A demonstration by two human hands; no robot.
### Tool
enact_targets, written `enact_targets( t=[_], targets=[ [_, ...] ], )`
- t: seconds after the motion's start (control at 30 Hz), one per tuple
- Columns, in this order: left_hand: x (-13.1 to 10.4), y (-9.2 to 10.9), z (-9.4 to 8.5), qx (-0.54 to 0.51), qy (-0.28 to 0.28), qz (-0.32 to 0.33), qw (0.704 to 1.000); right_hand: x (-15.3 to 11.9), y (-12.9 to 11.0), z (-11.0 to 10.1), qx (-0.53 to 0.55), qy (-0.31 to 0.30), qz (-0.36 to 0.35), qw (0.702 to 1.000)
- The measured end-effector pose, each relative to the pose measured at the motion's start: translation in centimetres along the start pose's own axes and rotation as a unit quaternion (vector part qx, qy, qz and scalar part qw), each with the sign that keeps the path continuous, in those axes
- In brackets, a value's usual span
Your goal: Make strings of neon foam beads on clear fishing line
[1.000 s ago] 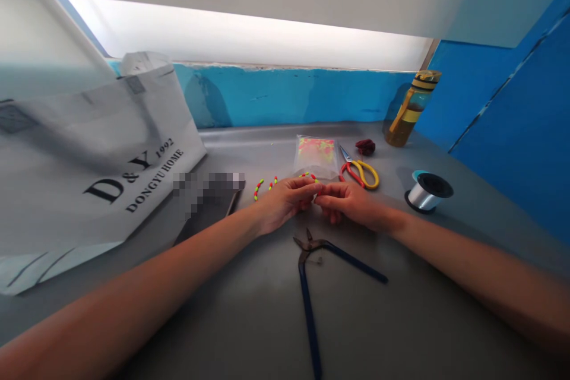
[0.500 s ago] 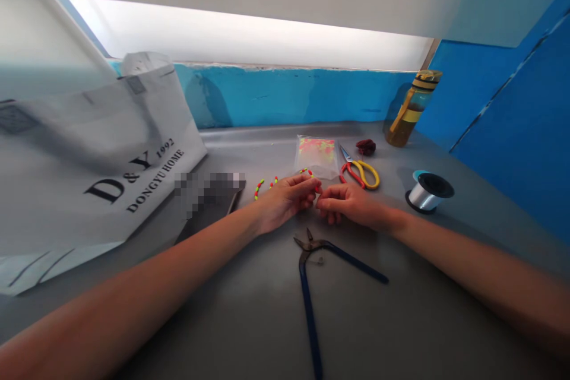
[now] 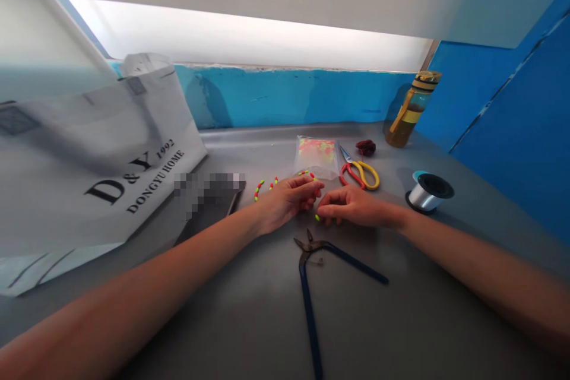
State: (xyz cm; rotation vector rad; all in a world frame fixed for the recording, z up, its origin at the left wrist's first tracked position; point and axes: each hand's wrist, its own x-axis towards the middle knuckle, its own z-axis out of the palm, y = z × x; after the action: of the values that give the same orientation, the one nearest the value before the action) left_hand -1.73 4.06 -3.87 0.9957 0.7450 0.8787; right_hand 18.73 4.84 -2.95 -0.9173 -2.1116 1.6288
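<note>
My left hand (image 3: 294, 197) is closed in a pinch at the end of a string of red and yellow-green beads (image 3: 259, 189), which curves across the grey table behind the fingers. Part of that string is hidden by the hand. Just to its right, my right hand (image 3: 345, 204) has thumb and fingers closed, with a small yellow-green bead (image 3: 317, 217) at their tips. A narrow gap separates the two hands. Nearer me lie pliers with dark blue handles (image 3: 310, 303), jaws apart. Beyond the hands is a clear bag of coloured beads (image 3: 317, 154).
Scissors with red and yellow handles (image 3: 366, 174) lie beside a dark red bundle (image 3: 366, 147). On the right are a spool of clear line (image 3: 430, 192) and a bottle (image 3: 408, 111). A large white bag (image 3: 129, 160) and a partly blurred dark object (image 3: 209, 205) occupy the left.
My right fingertips have shifted slightly down from the left ones, and a yellow-green bead now shows at them. The left hand has barely moved.
</note>
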Motion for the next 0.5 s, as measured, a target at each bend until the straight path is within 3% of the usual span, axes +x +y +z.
enact_targets(
  t=[0.13, 0.3, 0.5],
  targets=[
    [0.0, -0.1, -0.3, 0.052, -0.026, -0.01, 0.998, 0.2, 0.4, 0.2, 0.078, 0.04, -0.022, 0.996],
    [-0.3, 0.5, 0.1, 0.081, -0.01, -0.015, 0.997, 0.2, 0.4, 0.3, 0.147, 0.105, -0.013, 0.983],
    [-0.6, 0.9, 0.6, 0.137, -0.016, -0.036, 0.99, 0.3, 0.9, -0.4, 0.198, 0.118, -0.013, 0.973]
  ],
)
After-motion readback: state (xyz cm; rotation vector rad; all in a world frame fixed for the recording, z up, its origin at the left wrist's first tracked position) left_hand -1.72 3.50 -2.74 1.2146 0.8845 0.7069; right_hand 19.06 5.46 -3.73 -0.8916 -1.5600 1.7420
